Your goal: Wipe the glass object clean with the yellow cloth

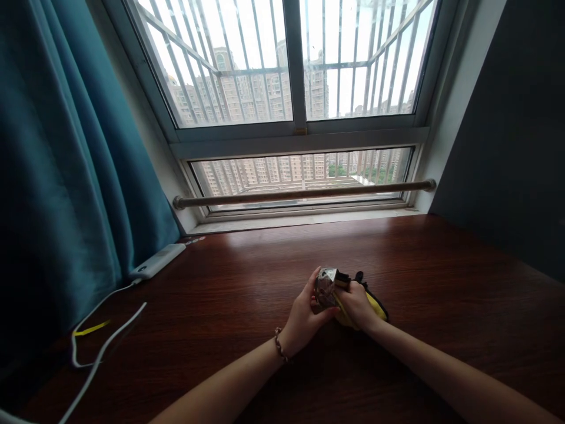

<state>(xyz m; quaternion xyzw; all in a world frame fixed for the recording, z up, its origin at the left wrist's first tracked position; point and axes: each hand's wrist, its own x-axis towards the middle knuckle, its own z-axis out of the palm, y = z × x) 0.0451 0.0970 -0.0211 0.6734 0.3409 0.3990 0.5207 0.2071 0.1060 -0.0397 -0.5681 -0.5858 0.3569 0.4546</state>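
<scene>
both forearms reach in from the bottom edge and meet over the middle of the dark wooden table. left hand comes up from the lower left, a beaded bracelet on its wrist, the fingers curled round the near side of a small shiny silver object with the thumb lying along its left face. right hand comes in from the lower right and is closed over a yellow item with black trim, its fingertips pressing on the silver object's right edge, where a small black part sticks out. so both hands are closed in a grip — the left on the silver piece, the right on the yellow one, the two things touching between them. what exactly they are is too small to tell. the bundle sits low over the tabletop; whether it rests on the wood i cannot tell.

at the far left of the table lies a white power bank, with a white cable trailing from it toward the near-left corner and a thin yellow strip beside it. a teal curtain hangs down the left side. straight ahead is a barred window showing tall apartment blocks, with a metal rail across its lower pane — a dark wall closes the right.
</scene>
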